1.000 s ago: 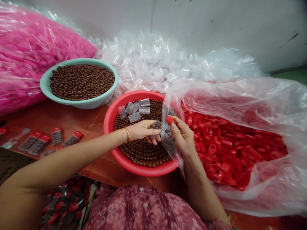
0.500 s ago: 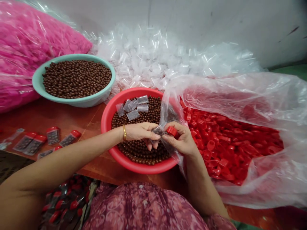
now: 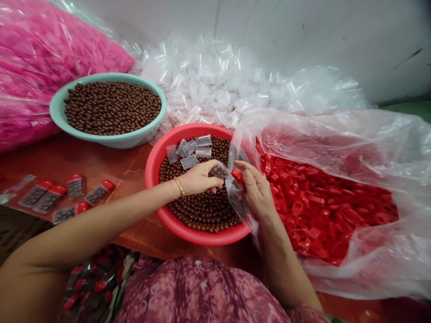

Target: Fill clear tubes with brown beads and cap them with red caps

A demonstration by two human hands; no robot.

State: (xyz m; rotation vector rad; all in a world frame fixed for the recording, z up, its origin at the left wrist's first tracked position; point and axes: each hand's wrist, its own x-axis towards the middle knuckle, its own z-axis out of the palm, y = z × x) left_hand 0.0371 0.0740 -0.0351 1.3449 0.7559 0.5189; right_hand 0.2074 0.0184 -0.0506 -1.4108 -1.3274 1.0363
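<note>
My left hand (image 3: 199, 178) is closed around a small clear plastic box (image 3: 218, 171) with brown balls in it, above the red basin (image 3: 152, 167). Pinched in my right hand (image 3: 255, 188) is a red plastic cap (image 3: 237, 174), just right of the box and apart from it. Under both hands, the basin holds many round brown balls (image 3: 202, 211). Several empty clear boxes (image 3: 189, 161) lie on the balls toward the back. The edge of a clear plastic bag hangs over the basin's right side, by my right hand.
A bag of red caps (image 3: 323, 211) lies open at the right. Clear boxes (image 3: 215, 85) are heaped along the wall. A mint basin (image 3: 57, 112) of brown balls and a bag of pink pieces (image 3: 43, 67) stand at left. Filled red-capped boxes (image 3: 76, 186) lie on the table.
My hands have drawn apart. The clear box in my left hand and the red cap in my right hand now have a gap between them. The view has shifted slightly.
</note>
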